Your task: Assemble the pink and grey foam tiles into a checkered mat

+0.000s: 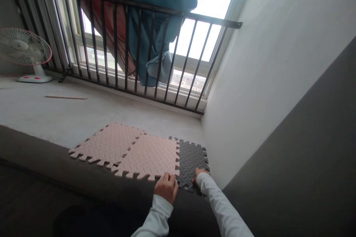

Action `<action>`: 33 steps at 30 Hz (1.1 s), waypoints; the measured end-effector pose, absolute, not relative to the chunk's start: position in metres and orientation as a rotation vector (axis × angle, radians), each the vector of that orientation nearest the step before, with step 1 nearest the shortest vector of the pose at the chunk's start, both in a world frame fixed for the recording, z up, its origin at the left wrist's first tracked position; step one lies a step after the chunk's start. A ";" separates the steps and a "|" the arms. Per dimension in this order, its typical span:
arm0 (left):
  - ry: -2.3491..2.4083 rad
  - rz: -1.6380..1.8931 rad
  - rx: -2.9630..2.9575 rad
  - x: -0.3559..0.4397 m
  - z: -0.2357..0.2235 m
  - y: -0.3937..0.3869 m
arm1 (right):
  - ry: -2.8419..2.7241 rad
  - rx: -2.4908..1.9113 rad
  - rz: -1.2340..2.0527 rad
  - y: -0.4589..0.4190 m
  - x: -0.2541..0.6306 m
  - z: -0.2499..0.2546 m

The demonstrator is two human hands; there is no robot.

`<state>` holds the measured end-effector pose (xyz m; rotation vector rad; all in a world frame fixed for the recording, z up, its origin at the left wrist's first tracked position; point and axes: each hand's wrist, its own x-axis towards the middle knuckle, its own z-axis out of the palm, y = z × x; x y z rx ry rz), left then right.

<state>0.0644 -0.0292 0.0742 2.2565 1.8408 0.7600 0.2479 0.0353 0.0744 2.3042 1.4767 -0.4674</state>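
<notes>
Two pink foam puzzle tiles lie joined on the concrete floor, with a dark grey tile locked onto their right edge. My left hand is curled into a fist and presses down at the near corner where the pink tile meets the grey one. My right hand rests on the near edge of the grey tile, fingers bent down onto it; most of them are hidden. Both arms wear white sleeves.
A black metal railing runs before the window, with teal and red cloth hanging over it. A white fan stands at the far left. A thin wooden stick lies on the floor. A white wall rises right of the tiles.
</notes>
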 end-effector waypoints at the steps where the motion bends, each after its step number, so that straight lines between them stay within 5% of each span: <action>1: 1.800 0.709 2.266 0.074 0.077 -0.034 | 1.472 2.300 -0.463 0.036 0.248 0.074; 14: 1.598 0.000 2.194 0.093 0.096 -0.019 | 1.448 2.271 -0.421 0.031 0.241 0.083; 33: 1.497 -0.113 2.446 0.054 0.024 0.033 | 1.437 2.303 -0.464 0.033 0.242 0.081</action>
